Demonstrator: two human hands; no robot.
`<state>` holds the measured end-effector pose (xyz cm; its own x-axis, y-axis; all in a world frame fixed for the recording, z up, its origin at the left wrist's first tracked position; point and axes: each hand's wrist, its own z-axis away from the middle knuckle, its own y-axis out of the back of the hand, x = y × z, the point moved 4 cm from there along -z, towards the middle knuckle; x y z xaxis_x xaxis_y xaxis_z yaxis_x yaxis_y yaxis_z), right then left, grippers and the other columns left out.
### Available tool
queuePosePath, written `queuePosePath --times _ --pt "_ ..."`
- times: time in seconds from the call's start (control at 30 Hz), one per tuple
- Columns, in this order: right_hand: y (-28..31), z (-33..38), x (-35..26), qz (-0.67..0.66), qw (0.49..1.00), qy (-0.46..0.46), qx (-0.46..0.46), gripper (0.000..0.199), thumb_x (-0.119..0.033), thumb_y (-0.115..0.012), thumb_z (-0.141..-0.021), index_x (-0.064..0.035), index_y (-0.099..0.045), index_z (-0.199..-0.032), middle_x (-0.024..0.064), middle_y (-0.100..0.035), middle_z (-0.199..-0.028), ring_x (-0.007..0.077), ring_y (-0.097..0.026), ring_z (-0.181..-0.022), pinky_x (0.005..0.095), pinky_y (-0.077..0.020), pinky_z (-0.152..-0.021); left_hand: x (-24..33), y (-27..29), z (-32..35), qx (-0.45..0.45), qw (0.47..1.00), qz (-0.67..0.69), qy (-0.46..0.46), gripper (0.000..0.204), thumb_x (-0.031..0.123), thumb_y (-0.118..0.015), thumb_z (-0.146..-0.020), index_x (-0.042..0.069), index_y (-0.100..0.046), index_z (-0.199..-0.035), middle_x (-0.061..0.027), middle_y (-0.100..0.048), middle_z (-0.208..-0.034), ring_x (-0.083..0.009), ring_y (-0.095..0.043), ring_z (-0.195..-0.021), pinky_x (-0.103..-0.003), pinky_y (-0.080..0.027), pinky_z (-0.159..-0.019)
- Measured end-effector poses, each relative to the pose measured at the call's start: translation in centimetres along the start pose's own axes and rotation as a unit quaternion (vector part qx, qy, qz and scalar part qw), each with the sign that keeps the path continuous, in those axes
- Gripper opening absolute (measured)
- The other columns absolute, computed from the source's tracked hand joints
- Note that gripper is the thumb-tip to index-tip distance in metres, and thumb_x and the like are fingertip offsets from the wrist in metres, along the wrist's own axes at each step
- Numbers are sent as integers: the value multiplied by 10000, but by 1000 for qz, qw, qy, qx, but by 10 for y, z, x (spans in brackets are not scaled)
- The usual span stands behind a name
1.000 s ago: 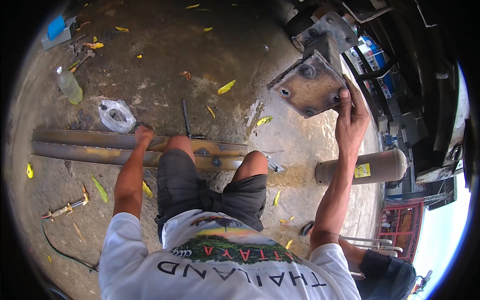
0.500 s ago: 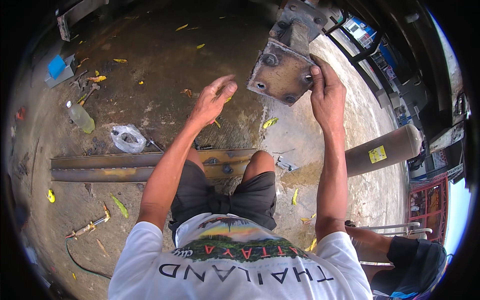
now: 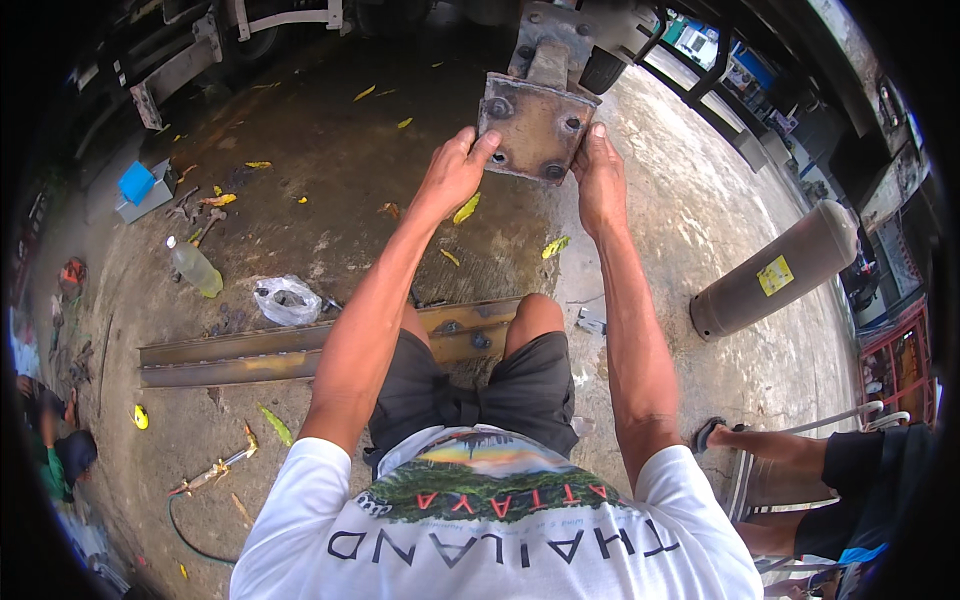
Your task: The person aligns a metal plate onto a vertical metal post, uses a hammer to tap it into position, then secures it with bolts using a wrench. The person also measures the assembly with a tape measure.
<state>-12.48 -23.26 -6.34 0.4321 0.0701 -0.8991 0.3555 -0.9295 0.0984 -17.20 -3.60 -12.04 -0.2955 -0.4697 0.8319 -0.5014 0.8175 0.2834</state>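
Note:
A rusty steel bracket (image 3: 532, 128) is raised in front of me at the top of the view. Its near end is a square plate with bolts and holes at the corners; a short post joins it to a second bolted plate beyond. My left hand (image 3: 452, 178) grips the plate's left edge, thumb on the near face and fingers partly hidden behind. On the right edge my right hand (image 3: 600, 185) is closed, thumb up along the side, most fingers out of sight. Both arms reach forward over my knees.
A long rusty steel beam (image 3: 235, 364) lies across the ground by my legs. To the left are a bottle (image 3: 196, 268), a plastic bag (image 3: 288, 302), a grey box (image 3: 150, 192) and a cutting torch (image 3: 218, 470). A gas cylinder (image 3: 735, 300) and another person's leg (image 3: 785, 450) are at right.
My left hand, earlier apart from the bracket with nothing in it, now holds the plate's left edge. The bracket sits slightly lower and more level. My view has shifted a little.

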Motion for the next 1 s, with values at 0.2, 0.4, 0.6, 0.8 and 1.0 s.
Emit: queuePosePath --times 0.2,0.4,0.6,0.8,1.0 --pt "-3 -2 3 -2 998 15 59 705 -520 -221 -1091 41 -585 -1315 157 -644 -1257 241 -592 -1151 362 -440 -1028 7 0 4 20 1000 6 16 538 509 -516 -1014 -27 -548 -986 -260 -634 -881 -397 -617 -850 -466 -467 -793" --pt "-3 -2 3 -32 999 12 41 798 -585 -167 -1071 46 -592 -1312 160 -637 -1278 248 -580 -1178 364 -423 -1051 8 -1 8 16 999 7 42 539 512 -503 -1019 -24 -557 -1041 -237 -642 -941 -362 -603 -899 -457 -465 -822" --pt "-7 -2 1 -48 999 5 10 813 -626 -167 -1048 36 -484 -1399 171 -528 -1395 269 -476 -1300 384 -341 -1123 -8 -2 0 22 998 45 40 620 571 -420 -1030 1 -613 -1176 -246 -674 -1135 -398 -617 -1123 -445 -455 -942" --pt "-4 4 -6 -49 998 -11 -37 927 -695 -181 -1006 62 -264 -1535 235 -315 -1583 331 -297 -1483 434 -211 -1225 -14 0 2 -15 991 94 99 763 659 -320 -1021 21 -580 -1348 -200 -654 -1291 -342 -568 -1273 -414 -416 -1054" --pt "3 3 2 -17 999 -2 -34 930 -685 -203 -1012 90 -265 -1523 253 -329 -1568 332 -320 -1472 429 -226 -1221 -11 -3 5 -27 991 129 32 593 505 -545 -995 -9 -590 -1286 -211 -672 -1238 -262 -593 -1221 -392 -425 -1039"
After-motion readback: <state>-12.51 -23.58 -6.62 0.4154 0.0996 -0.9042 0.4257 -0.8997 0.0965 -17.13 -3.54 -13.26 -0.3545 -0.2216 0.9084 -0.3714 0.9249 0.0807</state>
